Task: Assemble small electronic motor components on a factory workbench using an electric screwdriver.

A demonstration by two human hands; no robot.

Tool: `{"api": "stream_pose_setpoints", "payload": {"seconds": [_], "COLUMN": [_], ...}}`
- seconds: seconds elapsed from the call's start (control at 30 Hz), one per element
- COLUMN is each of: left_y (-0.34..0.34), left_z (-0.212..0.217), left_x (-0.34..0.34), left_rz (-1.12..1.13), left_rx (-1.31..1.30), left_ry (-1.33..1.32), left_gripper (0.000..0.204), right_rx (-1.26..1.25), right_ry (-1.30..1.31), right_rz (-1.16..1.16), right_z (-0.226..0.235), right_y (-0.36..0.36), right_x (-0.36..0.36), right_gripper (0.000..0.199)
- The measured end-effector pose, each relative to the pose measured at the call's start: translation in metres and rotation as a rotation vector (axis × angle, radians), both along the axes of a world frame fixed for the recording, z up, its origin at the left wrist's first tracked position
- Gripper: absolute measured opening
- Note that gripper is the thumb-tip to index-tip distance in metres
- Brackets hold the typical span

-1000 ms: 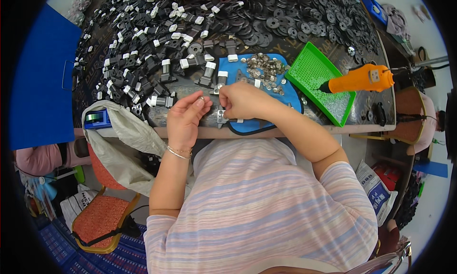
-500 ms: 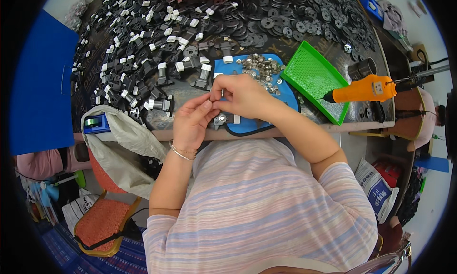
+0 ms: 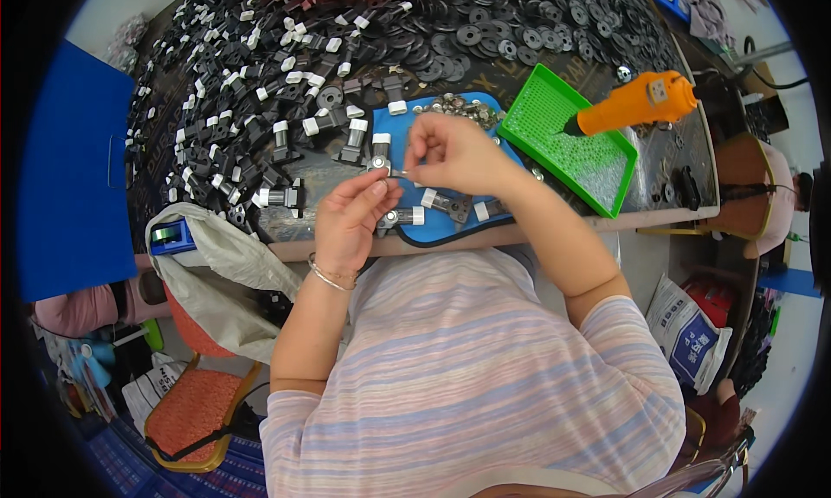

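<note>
Head view: the left hand [image 3: 343, 223] and right hand [image 3: 460, 157] keep thumbs and forefingers narrow, fingertips near each other over the blue mat [image 3: 429, 229] (I cannot tell what they pinch); a slack grip could drop it among the black-and-white fittings [image 3: 445, 205] there.
</note>
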State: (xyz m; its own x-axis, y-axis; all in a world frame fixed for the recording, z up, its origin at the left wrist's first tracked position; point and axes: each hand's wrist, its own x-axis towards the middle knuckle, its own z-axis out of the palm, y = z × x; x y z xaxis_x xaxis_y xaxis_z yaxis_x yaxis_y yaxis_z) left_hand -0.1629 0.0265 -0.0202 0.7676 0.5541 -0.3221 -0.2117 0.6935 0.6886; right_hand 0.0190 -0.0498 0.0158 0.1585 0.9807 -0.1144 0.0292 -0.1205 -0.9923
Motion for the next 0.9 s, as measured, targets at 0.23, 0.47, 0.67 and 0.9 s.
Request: {"api": "stream_pose_setpoints", "payload": {"seconds": [0.23, 0.47, 0.67, 0.9], "left_y": [-0.002, -0.003, -0.006, -0.013], "left_z": [0.001, 0.001, 0.004, 0.002], "left_x": [0.006, 0.008, 0.008, 0.016], "left_rz": [0.006, -0.009, -0.022, -0.076], "left_rx": [0.058, 0.077, 0.067, 0.01], "left_ry": [0.054, 0.044, 0.058, 0.048], "left_gripper": [0.022, 0.022, 0.023, 0.023], "right_rx": [-0.262, -0.264, -0.273, -0.024], "right_ry": [-0.734, -0.769, -0.823, -0.566], "right_rz": [0.395, 0.287, 0.294, 0.049], "right_z": [-0.002, 0.0, -0.004, 0.027], "right_y": [-0.028, -0.03, -0.031, -0.028], "right_x": [0.022, 0.019, 0.016, 0.007], "right_gripper": [0.017, 0.02, 0.02, 0.018]}}
